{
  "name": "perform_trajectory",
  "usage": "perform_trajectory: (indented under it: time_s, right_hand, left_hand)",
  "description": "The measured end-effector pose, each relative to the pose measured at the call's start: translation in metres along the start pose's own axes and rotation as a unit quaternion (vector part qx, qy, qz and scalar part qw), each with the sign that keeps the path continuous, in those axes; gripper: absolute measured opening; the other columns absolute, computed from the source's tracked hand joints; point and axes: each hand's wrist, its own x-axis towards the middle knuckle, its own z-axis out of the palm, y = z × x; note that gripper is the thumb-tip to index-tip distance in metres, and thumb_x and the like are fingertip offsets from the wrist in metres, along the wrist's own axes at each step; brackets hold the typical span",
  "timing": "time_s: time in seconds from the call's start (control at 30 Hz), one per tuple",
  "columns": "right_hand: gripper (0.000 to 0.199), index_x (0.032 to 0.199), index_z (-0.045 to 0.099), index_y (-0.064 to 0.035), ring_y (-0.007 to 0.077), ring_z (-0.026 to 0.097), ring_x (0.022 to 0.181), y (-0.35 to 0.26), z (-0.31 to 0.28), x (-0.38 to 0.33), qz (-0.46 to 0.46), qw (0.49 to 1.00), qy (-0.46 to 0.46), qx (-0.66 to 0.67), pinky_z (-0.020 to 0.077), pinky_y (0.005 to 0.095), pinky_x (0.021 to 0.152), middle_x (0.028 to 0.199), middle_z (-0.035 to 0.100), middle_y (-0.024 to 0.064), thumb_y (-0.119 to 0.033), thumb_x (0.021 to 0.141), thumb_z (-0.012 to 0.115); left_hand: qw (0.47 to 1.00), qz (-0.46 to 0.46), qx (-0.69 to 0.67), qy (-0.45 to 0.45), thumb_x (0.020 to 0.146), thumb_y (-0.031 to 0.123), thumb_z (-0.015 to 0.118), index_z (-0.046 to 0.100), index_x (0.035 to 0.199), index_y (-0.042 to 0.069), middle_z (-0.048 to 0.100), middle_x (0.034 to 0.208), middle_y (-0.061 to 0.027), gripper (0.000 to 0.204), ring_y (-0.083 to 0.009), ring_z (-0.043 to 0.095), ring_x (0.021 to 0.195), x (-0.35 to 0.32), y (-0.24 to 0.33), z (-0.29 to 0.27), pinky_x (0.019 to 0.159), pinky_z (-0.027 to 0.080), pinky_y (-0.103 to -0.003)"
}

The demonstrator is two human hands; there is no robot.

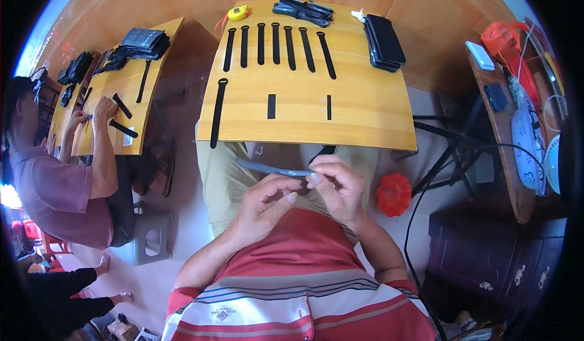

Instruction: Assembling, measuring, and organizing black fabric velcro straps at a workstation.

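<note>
Closest to the camera, above a red striped shirt, the left hand [263, 204] and the right hand [333, 186] meet over the person's lap. Both are pinched shut on a thin grey strap [267, 168], which runs from the fingertips up and to the left, just below the near edge of the bench [365, 113]. A red lobed object [393, 194] sits on the floor to the right. On the bench lie one long black strap [217, 113] at the left edge and two short black pieces [271, 106], then a row of seven black straps [275, 44] farther back. Beyond them are a yellow tape measure [238, 13] and a stack of black pouches [383, 42]. At far left, another person works at a second bench [149, 95].
</note>
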Motion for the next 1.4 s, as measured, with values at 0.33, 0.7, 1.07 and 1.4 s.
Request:
perform_trajectory:
  time_s: [0.33, 0.7, 1.07, 1.4]
  right_hand:
    - [0.010, 0.104, 0.066, 0.0038, 0.0157, 0.068, 0.090, 0.028, -0.083, 0.059, 0.004, 0.968, 0.244, -0.050, 0.0540, 0.0272, 0.082, 0.098, 0.071, 0.0109, -0.001, 0.095, 0.062]
    - [0.010, 0.097, 0.066, 0.0017, 0.0326, 0.069, 0.090, 0.120, -0.122, 0.074, -0.084, 0.899, 0.075, -0.423, 0.0557, 0.0372, 0.079, 0.099, 0.069, 0.0173, -0.002, 0.088, 0.068]
    - [0.010, 0.098, 0.065, -0.0006, 0.0340, 0.065, 0.098, 0.154, -0.125, 0.108, -0.076, 0.864, -0.046, -0.496, 0.0542, 0.0415, 0.084, 0.103, 0.068, 0.0151, -0.005, 0.089, 0.064]
    - [0.013, 0.097, 0.070, -0.0011, 0.0327, 0.065, 0.102, 0.153, -0.122, 0.124, -0.035, 0.862, -0.060, -0.502, 0.0530, 0.0412, 0.089, 0.109, 0.069, 0.0150, -0.006, 0.086, 0.065]
  left_hand:
    - [0.999, -0.037, -0.004, 0.029, 0.095, 0.001, 0.062, 0.067, 0.113, 0.000, 0.061, 0.099, -0.0050, 0.018, -0.0107, 0.059, 0.087, -0.009, -0.027, -0.014, 0.077, 0.048, -0.024]
    - [0.997, -0.073, 0.003, 0.023, 0.094, 0.001, 0.064, 0.068, 0.112, 0.000, 0.065, 0.099, -0.0064, 0.018, -0.0126, 0.061, 0.088, 0.011, -0.049, -0.029, 0.077, 0.049, -0.025]
    - [0.998, -0.064, 0.019, 0.008, 0.093, 0.003, 0.066, 0.068, 0.111, -0.001, 0.067, 0.100, -0.0105, 0.019, -0.0166, 0.064, 0.088, 0.018, -0.063, -0.035, 0.076, 0.051, -0.026]
    - [0.997, -0.073, 0.007, 0.016, 0.093, 0.005, 0.066, 0.068, 0.111, -0.001, 0.067, 0.103, -0.0115, 0.018, -0.0168, 0.066, 0.090, 0.015, -0.067, -0.042, 0.074, 0.053, -0.027]
